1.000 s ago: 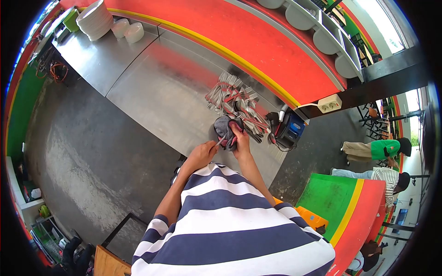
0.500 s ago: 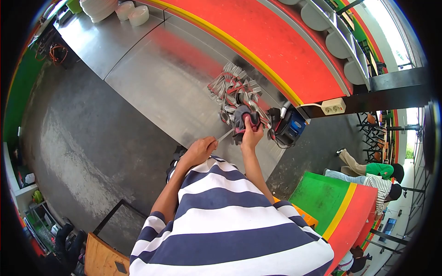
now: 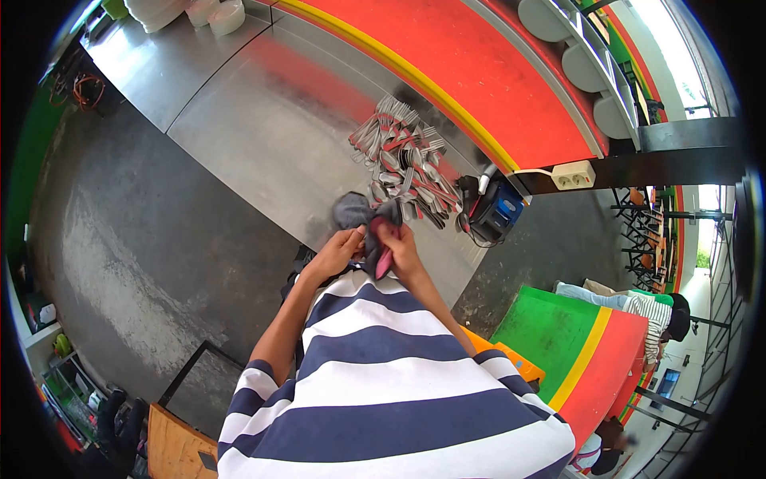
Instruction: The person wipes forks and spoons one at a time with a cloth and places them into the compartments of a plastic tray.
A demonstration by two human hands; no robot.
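Observation:
My right hand (image 3: 401, 251) grips a dark grey and pink cloth (image 3: 384, 251), close to my belly at the counter's near edge. Beside it, my left hand (image 3: 337, 254) is closed, its fingertips meeting the cloth. The slim metal piece of cutlery that showed in it half a second ago is now hidden by the cloth and fingers. A blurred grey fold of the cloth spreads above my left hand. Just beyond lies a heap of forks and spoons (image 3: 399, 152), silver with red reflections, on the steel counter (image 3: 263, 120).
Right of the cutlery stands a black and blue device (image 3: 496, 211) with a cable, near a white power socket (image 3: 574, 175). White bowls (image 3: 226, 16) and stacked plates (image 3: 152, 12) sit at the far left. A red ledge (image 3: 447, 64) borders the counter. People (image 3: 658, 315) stand at the right.
Both hands have drawn nearer my body, and the cloth has come down and left with them, off the cutlery heap. The metal piece between the hands is no longer visible.

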